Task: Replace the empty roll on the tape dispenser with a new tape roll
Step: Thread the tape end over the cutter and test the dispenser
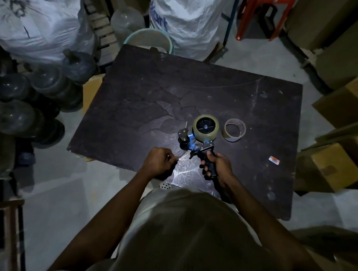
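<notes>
Behind the table, a white sack reads "kart"

The far half of the dark table lies open to a reaching hand — nearer, the tape dispenser and empty roll stand in the way.

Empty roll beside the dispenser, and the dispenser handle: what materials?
Empty roll: looks like cardboard, a matte tan, thin-walled ring. Dispenser handle, gripped by the right hand: probably black plastic or rubber, dull finish; dim light leaves it open. Frame above looks like blue-painted metal.
</notes>
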Demonstrator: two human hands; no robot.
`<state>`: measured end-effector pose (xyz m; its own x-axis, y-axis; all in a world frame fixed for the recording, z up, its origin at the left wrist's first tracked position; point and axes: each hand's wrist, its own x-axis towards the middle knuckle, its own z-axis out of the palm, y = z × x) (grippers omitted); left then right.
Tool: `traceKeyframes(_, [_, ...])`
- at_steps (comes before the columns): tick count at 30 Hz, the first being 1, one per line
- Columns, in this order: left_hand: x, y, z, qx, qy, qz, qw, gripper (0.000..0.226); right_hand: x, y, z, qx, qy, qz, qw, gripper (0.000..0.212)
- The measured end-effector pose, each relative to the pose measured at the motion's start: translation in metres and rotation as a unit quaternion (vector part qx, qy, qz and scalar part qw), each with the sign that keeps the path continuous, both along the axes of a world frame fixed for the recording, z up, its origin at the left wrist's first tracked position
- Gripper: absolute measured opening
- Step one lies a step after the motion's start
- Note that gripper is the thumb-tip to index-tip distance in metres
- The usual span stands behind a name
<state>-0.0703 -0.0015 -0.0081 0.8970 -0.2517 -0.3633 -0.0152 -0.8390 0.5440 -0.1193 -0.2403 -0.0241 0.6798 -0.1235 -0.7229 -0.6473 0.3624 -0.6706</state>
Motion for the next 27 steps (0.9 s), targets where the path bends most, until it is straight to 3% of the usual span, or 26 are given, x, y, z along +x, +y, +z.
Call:
traceKeyframes(5, [0.002,0.004,0.005,0.015,0.011,-0.022,1.000,0.024,-0.004,-0.002,0.000,0.004,-0.004,0.008,1.000,0.032])
traceKeyframes(12, [-0.021,0.029,0.003,0.023,0.027,-0.013,0.999,0.027,0.009,-0.016,-0.010,0.018,-0.001,-0.022,1.000,0.055])
traceKeyframes(22, [0.020,0.051,0.014,0.076,0.001,-0.003,0.997,0.021,-0.001,-0.027,-0.011,0.045,0.001,-0.015,0.999,0.032])
traceKeyframes(27, [0.044,0.056,0.019,0.086,-0.028,-0.015,0.996,0.017,-0.008,-0.023,-0.007,-0.083,-0.004,-0.025,0.996,0.027])
